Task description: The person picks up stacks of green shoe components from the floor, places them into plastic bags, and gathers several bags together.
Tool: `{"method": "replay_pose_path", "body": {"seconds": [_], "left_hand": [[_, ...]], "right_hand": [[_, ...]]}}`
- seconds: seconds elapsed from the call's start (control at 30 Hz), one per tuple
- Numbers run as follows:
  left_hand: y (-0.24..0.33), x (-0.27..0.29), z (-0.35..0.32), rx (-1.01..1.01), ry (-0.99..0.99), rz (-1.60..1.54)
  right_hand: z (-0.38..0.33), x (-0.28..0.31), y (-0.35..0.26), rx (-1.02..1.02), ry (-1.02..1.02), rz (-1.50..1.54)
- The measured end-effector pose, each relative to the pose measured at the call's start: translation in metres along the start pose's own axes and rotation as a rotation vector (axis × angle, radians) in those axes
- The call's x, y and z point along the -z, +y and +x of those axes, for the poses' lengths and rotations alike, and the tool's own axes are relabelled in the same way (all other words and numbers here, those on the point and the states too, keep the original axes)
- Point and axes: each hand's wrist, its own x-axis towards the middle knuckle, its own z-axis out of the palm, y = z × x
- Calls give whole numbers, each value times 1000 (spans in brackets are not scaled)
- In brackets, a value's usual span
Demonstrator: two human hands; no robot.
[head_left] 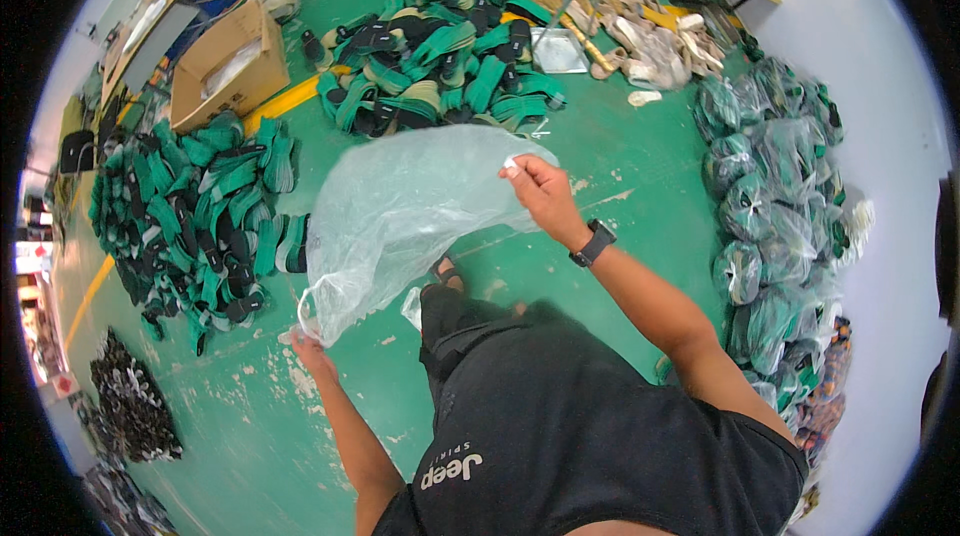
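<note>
A large clear plastic bag (385,191) is stretched out in front of me, billowing between my two hands above the green floor. My right hand (543,196), with a dark watch on its wrist, pinches the bag's upper right edge; a bit of bunched white plastic shows at the fingertips. Lower and to the left, my left hand (312,351) grips the other end by a gathered corner, where the edge forms a loop. No contents show through the thin plastic.
Heaps of green and black insoles (205,206) lie left and at the far middle (440,61). Beige pieces (650,41) and a metal dustpan (560,51) are beyond. Filled clear bags (775,196) line the right wall. A cardboard box (230,71) stands far left.
</note>
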Motion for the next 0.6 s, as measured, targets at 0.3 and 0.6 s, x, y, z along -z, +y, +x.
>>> {"method": "replay_pose_path", "body": {"seconds": [0.3, 0.6], "left_hand": [[153, -118, -2, -652, -395, 399], [111, -141, 68, -606, -494, 900]], "right_hand": [[36, -156, -51, 174, -682, -153], [87, -195, -102, 152, -806, -177]]}}
